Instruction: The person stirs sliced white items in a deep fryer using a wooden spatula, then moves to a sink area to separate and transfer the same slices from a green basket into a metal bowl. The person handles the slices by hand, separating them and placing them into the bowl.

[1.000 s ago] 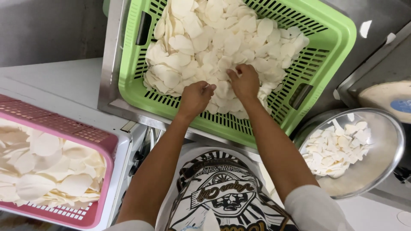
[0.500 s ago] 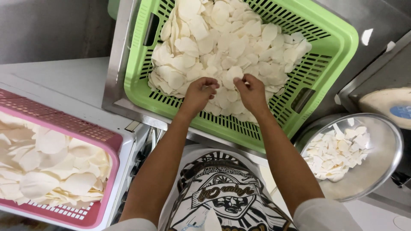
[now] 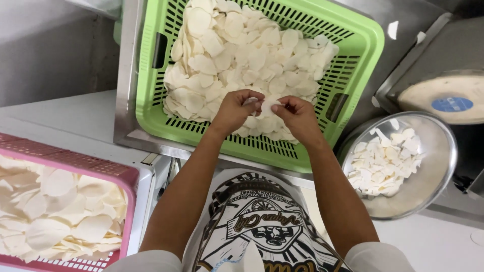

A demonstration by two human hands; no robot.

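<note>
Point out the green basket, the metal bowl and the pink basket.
green basket [image 3: 362,38]: head view, far right rim.
metal bowl [image 3: 437,174]: head view, bare inner wall.
pink basket [image 3: 75,164]: head view, top rim.

A thin, pale white slice sits pinched between the fingertips of both hands, held just above a heap of like slices. The heap is of flat, roundish, cream-white pieces, overlapping at all angles, and it fills the floor of a green slotted plastic basket standing askew
</note>
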